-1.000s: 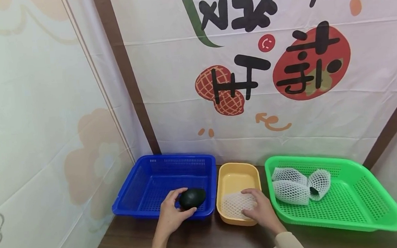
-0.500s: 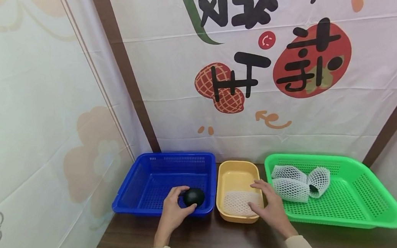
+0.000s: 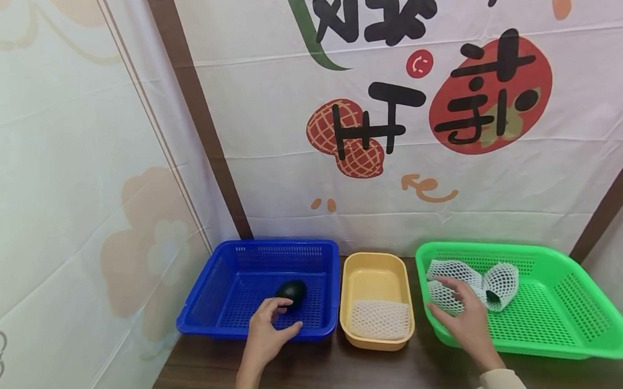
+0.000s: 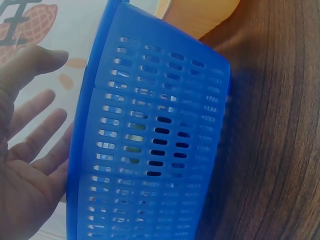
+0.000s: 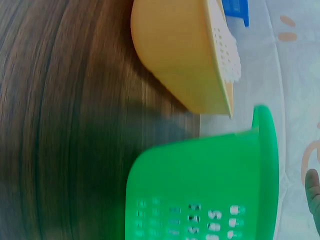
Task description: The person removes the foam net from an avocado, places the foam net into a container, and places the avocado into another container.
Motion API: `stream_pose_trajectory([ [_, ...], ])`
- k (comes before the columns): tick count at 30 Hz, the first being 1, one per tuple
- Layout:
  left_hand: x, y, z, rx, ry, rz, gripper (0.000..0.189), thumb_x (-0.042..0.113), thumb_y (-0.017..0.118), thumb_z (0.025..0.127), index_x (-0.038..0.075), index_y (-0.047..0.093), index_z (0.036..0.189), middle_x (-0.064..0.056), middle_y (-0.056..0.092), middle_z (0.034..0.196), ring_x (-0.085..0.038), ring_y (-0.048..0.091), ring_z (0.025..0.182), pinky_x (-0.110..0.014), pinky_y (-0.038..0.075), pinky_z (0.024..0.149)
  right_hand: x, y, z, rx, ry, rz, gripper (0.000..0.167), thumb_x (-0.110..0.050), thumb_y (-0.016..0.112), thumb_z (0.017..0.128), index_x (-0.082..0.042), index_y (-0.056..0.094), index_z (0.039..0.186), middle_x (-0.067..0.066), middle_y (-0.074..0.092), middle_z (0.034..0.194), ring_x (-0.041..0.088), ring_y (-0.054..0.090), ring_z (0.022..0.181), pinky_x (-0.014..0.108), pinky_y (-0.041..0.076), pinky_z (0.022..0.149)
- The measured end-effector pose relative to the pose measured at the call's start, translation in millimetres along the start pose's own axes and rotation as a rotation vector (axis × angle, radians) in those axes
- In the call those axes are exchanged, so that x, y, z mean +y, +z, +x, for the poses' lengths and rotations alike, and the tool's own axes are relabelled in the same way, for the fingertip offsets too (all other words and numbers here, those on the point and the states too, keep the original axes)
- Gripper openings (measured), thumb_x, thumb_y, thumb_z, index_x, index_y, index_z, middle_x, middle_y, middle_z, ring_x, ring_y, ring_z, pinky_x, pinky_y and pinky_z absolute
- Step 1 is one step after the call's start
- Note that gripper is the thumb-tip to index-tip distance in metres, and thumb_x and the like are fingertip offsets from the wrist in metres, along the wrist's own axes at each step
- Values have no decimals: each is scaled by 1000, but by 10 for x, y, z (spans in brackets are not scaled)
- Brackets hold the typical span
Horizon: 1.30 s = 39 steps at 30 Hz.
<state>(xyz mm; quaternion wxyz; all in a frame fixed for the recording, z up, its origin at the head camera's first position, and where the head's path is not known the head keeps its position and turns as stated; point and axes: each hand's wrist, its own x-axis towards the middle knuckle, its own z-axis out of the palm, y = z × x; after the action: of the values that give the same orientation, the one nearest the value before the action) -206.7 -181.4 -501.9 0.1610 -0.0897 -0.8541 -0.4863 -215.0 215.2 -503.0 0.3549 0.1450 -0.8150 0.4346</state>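
Note:
A dark, smooth avocado (image 3: 295, 291) lies in the blue basket (image 3: 212, 331). My left hand (image 3: 264, 339) hovers over that basket's near rim, thumb and fingers spread apart with nothing between them; a fingertip overlaps the avocado in the head view. In the left wrist view, the hand (image 4: 27, 175) appears relaxed beside the basket's wall. Over the left side of the green basket (image 3: 542, 317) is my right hand (image 3: 469, 322), holding nothing, fingers apart. Close to its fingers are white foam fruit nets (image 3: 455, 270), partly hidden by the hand; a dark end shows in the rightmost net (image 3: 504, 283).
Between the baskets stands a yellow tray (image 3: 373, 268) with flat white foam netting (image 3: 380, 320) in it. All three containers sit on a dark wooden table (image 3: 346, 379), against a printed cloth wall (image 3: 268, 191) at the back.
My left hand has let go of the avocado, which now rests in the blue basket. My right hand has moved right, from the foam netting in the yellow tray to above the green basket.

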Motion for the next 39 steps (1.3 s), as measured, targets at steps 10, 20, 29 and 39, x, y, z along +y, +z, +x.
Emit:
stream_pose_trajectory([
  [10, 0, -50, 2, 27, -34, -41, 34, 11, 86, 74, 12, 68, 103, -4, 62, 101, -22, 62, 92, -46, 54, 85, 40, -157, -5, -57, 170, -7, 63, -1, 85, 73, -7, 56, 129, 11, 64, 117, 13, 58, 104, 22, 51, 81],
  [20, -38, -173, -10, 118, -21, -80, 27, 12, 82, 79, 9, 69, 102, -2, 62, 99, -28, 61, 92, -42, 56, 83, 108, -273, 20, -51, 245, -12, 49, -2, 81, 77, -3, 61, 122, 12, 65, 114, 19, 60, 101, 14, 45, 81],
  [29, -116, -292, -55, 156, -39, -84, 30, 12, 81, 80, 7, 67, 107, -11, 63, 107, -31, 61, 96, -43, 56, 83, 239, -359, 0, -70, 364, -53, 47, -11, 81, 80, -6, 61, 123, 12, 65, 117, 5, 57, 101, 23, 44, 82],
  [39, -124, -411, -79, 180, -62, -85, 29, 18, 78, 84, 9, 68, 110, -8, 62, 111, -29, 61, 100, -40, 55, 85, 298, -440, 49, -152, 424, -19, 54, -23, 79, 84, -5, 55, 129, 17, 58, 127, 11, 52, 107, 54, 44, 90],
])
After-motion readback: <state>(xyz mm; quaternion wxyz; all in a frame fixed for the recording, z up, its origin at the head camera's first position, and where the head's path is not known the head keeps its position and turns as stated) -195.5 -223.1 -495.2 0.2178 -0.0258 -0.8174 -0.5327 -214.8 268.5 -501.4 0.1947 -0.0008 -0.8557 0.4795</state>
